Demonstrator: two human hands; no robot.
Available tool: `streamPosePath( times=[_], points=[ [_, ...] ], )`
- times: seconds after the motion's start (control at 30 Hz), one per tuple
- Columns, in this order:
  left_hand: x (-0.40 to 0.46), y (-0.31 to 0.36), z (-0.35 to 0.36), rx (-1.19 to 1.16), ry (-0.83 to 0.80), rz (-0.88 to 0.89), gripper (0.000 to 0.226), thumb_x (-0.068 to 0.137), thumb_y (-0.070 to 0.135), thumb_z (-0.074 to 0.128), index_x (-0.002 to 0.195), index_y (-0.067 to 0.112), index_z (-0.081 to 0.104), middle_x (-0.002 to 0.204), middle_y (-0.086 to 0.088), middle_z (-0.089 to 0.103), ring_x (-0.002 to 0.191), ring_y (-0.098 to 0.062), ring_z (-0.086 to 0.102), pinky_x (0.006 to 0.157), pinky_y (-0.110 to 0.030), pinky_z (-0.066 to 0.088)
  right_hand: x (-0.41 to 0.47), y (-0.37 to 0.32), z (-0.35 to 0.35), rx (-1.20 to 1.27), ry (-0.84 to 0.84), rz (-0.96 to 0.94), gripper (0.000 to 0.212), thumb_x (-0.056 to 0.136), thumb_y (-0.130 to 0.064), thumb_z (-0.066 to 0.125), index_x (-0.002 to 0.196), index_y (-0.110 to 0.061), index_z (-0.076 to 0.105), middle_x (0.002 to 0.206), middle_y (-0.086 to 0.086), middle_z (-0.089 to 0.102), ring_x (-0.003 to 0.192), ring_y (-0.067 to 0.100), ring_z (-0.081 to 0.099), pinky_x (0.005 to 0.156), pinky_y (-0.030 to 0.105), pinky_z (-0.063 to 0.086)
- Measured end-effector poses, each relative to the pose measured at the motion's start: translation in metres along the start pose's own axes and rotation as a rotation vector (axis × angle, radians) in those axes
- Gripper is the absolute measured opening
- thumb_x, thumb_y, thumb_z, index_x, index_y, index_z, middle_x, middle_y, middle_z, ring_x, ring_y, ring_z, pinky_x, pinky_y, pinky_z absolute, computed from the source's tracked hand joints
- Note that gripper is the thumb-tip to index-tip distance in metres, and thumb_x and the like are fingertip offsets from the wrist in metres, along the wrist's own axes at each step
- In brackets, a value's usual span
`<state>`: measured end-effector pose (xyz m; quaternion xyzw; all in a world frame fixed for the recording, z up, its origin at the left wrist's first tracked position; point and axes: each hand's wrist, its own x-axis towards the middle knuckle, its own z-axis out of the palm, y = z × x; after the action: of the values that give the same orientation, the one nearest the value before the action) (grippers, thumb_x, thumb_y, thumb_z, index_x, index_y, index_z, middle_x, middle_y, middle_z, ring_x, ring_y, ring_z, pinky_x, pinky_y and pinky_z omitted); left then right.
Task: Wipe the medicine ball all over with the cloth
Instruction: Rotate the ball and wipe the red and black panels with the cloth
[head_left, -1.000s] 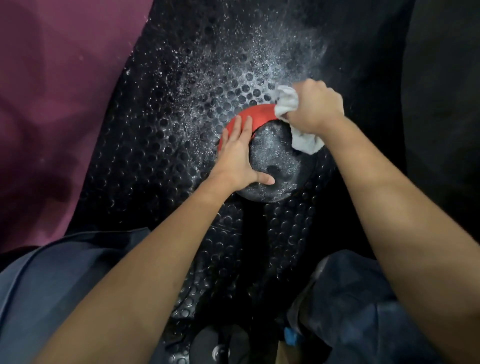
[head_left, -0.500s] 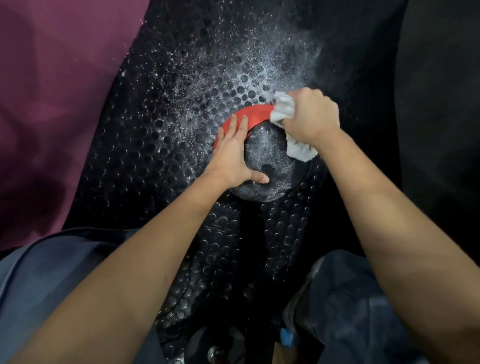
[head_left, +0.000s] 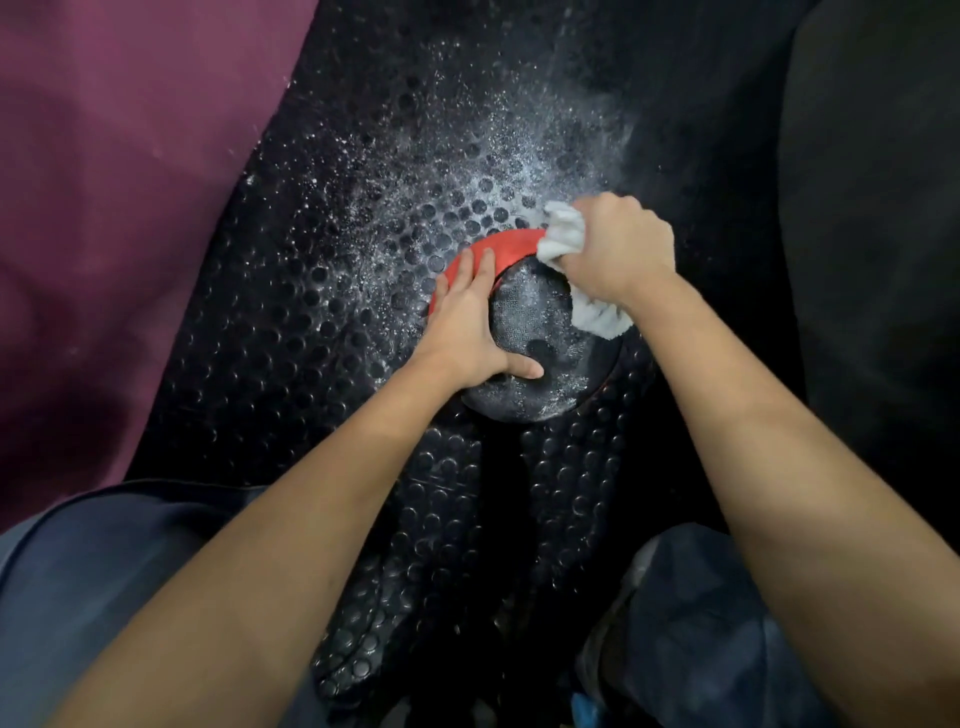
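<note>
Far to the left of the medicine ball (head_left: 540, 353), a maroon mat (head_left: 114, 208), bare of powder and outside the work. Nearer the ball on the same side, a black studded floor mat (head_left: 291, 332), bearing the ball and dusted with white powder (head_left: 467, 171) that fans out beyond the ball's far edge, presumably shed or brushed from it. Against the ball's left flank, the left hand (head_left: 462, 322), laid flat with fingers (head_left: 480, 267) straight and close together over the red band (head_left: 498, 247) and thumb reaching across the dark textured top; placed so, in all likelihood, to brace the ball against rolling under the strokes of the other hand. At centre, the medicine ball itself, resting on the studded mat between the two hands, its dark top speckled pale with residue, hence judged only partly wiped, with underside and near side yet to be reached. At the ball's upper right edge, the right hand (head_left: 618, 254), fisted around a bunched white cloth (head_left: 563, 241), fingers curled tight on the wad, one end protruding over the red band and the other hanging below the wrist against the ball's right side; bunched thus, probably, to concentrate pressure on the textured skin. Right of the ball, dark unlit floor, detail not discernible. Below the ball, toward the viewer, both forearms and blue-grey clothing (head_left: 104, 597), suggesting a kneeling or crouching posture directly over the work.
</note>
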<state>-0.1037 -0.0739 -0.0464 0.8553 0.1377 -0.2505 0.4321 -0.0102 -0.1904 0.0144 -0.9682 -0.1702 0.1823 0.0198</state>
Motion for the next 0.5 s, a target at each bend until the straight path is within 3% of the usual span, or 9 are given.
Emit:
streamPosePath(
  times=[0.07, 0.2, 0.3, 0.43, 0.5],
  points=[
    [0.002, 0.001, -0.001, 0.004, 0.002, 0.0, 0.142, 0.053, 0.041, 0.092, 0.155, 0.018, -0.005, 0.163, -0.003, -0.011, 0.149, -0.033, -0.007, 0.121, -0.048, 0.007, 0.003, 0.001, 0.002, -0.005, 0.017, 0.0, 0.012, 0.082, -0.013, 0.057, 0.093, -0.015, 0.054, 0.098, 0.011, 0.062, 0.092, 0.033, 0.06, 0.068, 0.03, 0.035],
    [0.002, -0.003, -0.004, 0.005, -0.01, 0.005, 0.143, 0.053, 0.04, 0.092, 0.155, 0.016, -0.005, 0.163, -0.004, -0.011, 0.148, -0.035, -0.006, 0.119, -0.045, 0.006, 0.002, -0.002, 0.005, -0.006, -0.019, -0.044, 0.009, 0.082, -0.017, 0.058, 0.088, -0.017, 0.051, 0.09, 0.007, 0.057, 0.092, 0.034, 0.06, 0.068, 0.031, 0.036],
    [0.0, -0.004, -0.004, -0.001, -0.011, 0.008, 0.143, 0.054, 0.039, 0.092, 0.155, 0.016, -0.006, 0.163, -0.005, -0.011, 0.148, -0.035, -0.007, 0.119, -0.045, 0.006, 0.005, -0.003, 0.004, 0.015, 0.006, 0.001, 0.014, 0.082, -0.019, 0.06, 0.094, -0.015, 0.056, 0.098, 0.009, 0.061, 0.093, 0.033, 0.06, 0.069, 0.03, 0.037],
    [0.002, -0.007, -0.007, -0.001, -0.007, 0.015, 0.142, 0.053, 0.04, 0.092, 0.155, 0.015, -0.004, 0.163, -0.006, -0.009, 0.148, -0.035, -0.005, 0.12, -0.045, 0.006, -0.002, -0.009, 0.006, 0.005, -0.013, -0.053, 0.009, 0.082, -0.014, 0.058, 0.089, -0.018, 0.052, 0.088, 0.004, 0.055, 0.089, 0.03, 0.06, 0.068, 0.031, 0.038],
    [0.002, -0.007, -0.007, -0.008, -0.012, 0.025, 0.142, 0.053, 0.039, 0.092, 0.155, 0.016, -0.004, 0.163, -0.006, -0.009, 0.148, -0.034, -0.006, 0.12, -0.046, 0.006, 0.0, -0.003, 0.002, 0.024, -0.001, 0.001, 0.012, 0.083, -0.019, 0.06, 0.094, -0.017, 0.055, 0.097, 0.007, 0.059, 0.094, 0.032, 0.059, 0.07, 0.031, 0.037]
  ],
)
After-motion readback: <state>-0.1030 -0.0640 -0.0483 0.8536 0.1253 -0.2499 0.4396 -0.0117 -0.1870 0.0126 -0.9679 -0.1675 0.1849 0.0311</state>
